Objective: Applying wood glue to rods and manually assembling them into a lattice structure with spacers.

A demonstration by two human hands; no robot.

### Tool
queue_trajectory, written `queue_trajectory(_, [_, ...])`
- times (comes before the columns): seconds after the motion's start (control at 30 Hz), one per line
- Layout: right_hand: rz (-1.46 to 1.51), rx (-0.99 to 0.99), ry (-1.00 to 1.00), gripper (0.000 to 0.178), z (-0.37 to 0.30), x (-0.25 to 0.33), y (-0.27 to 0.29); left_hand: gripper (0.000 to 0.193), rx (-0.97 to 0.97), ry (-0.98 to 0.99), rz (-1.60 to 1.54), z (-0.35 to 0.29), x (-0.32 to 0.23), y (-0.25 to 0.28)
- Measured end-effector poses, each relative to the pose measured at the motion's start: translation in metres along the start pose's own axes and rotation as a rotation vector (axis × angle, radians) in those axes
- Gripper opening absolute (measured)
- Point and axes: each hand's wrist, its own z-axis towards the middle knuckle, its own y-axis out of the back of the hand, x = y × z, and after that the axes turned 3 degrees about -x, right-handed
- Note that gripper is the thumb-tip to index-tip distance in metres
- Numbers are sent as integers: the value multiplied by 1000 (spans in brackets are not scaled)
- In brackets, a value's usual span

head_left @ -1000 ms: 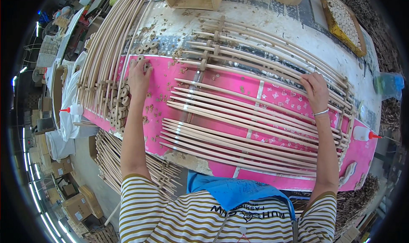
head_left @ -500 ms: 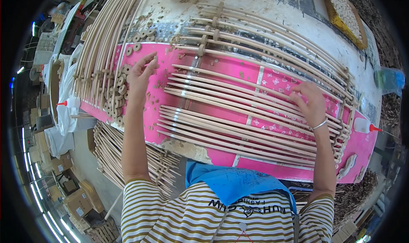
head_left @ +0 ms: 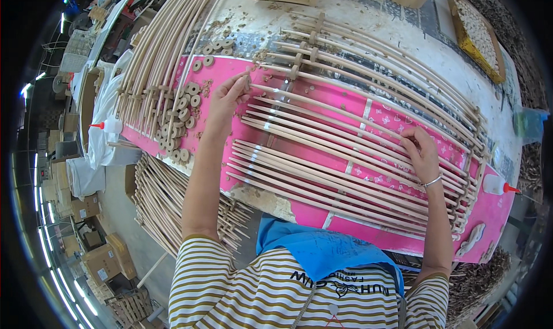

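Observation:
My left hand (head_left: 227,104) is closed in a pinch at the left end of a pale wooden rod (head_left: 322,105). A small brown piece (head_left: 248,81) shows at its fingertips, too small to name surely. My right hand (head_left: 422,156) grips the same rod farther right, with thumb and fingers bent around it. Several similar rods (head_left: 322,176) lie side by side, nearer to me, across a pink printed sheet (head_left: 204,93). Beyond the held rod, more rods have round wooden discs (head_left: 295,67) on their left ends.
Loose wooden rings (head_left: 184,116) lie left of my left forearm beside a bundle of long rods (head_left: 155,58). White glue bottles with red tips stand at the left (head_left: 112,125) and right (head_left: 495,185). A yellow-sided box (head_left: 478,38) of small pale pieces sits at the far right.
My left hand has moved right, from above the pink sheet to the rod's left end, and its fingers have closed together. My right hand stays on the rod. The whole view has shifted slightly.

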Motion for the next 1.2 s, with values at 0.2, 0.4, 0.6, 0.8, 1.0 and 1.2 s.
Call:
queue_trajectory(0.2, [23, -27, -23, 8, 0, 0, -1, 35, 23, 50, -85, 2, -2, -1])
queue_trajectory(0.4, [-14, -32, 24, 9, 3, 3, 0, 42, 55, 115, -123, 6, 2, -4])
queue_trajectory(0.6, [63, -56, -14, 14, 3, 6, -2, 75, 29, 53, 0, -11, -10, -42])
queue_trajectory(0.8, [58, -56, -54, 13, 2, 9, -1, 87, -5, 14, 69, -19, -7, -61])
queue_trajectory(1.0, [-177, -87, 109, 19, 8, -1, -4, 79, 69, 110, 243, 1, 10, -33])
queue_trajectory(1.2, [-129, -106, 30, 17, 9, 9, 0, 75, 75, -57, 176, -12, -8, -62])
